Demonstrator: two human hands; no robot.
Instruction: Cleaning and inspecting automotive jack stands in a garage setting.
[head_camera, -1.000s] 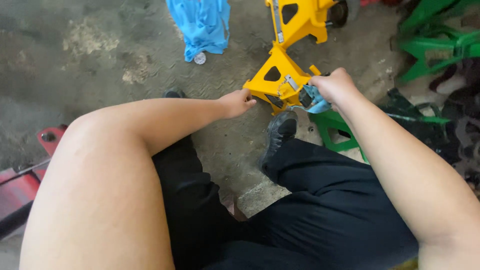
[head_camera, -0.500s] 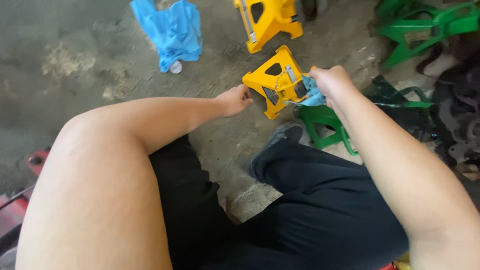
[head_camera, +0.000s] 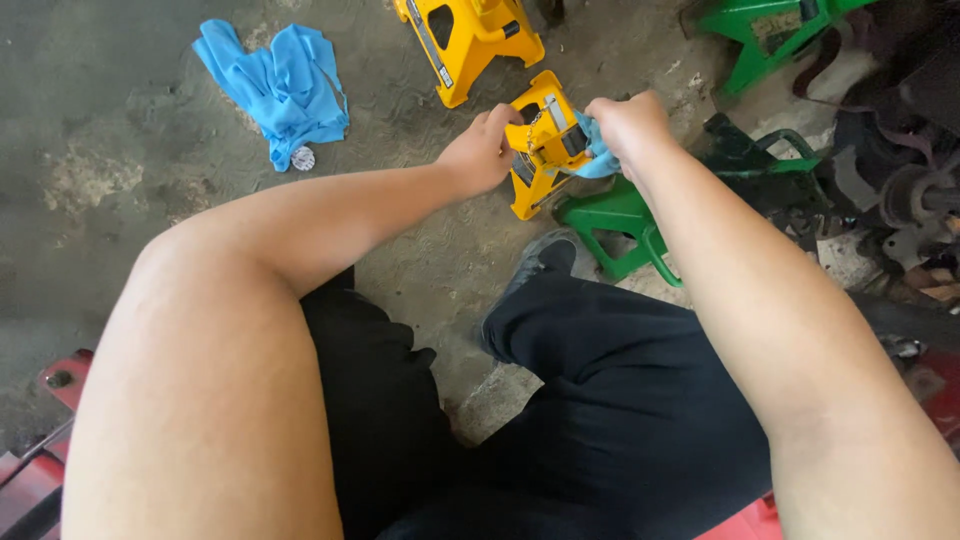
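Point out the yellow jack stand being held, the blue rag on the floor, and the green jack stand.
yellow jack stand (head_camera: 535, 150), head view, its yellow side face.
blue rag (head_camera: 275, 85), head view, middle of the cloth.
green jack stand (head_camera: 620, 225), head view, its sloping leg.

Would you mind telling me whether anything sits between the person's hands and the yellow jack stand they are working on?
The left hand grips the yellow jack stand directly, nothing between. The right hand presses a light blue cloth against it, so the cloth lies between that palm and the stand.

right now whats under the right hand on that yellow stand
A blue cloth shows under the right hand, pressed to the yellow jack stand. The hand covers most of the cloth and the stand's surface beneath.
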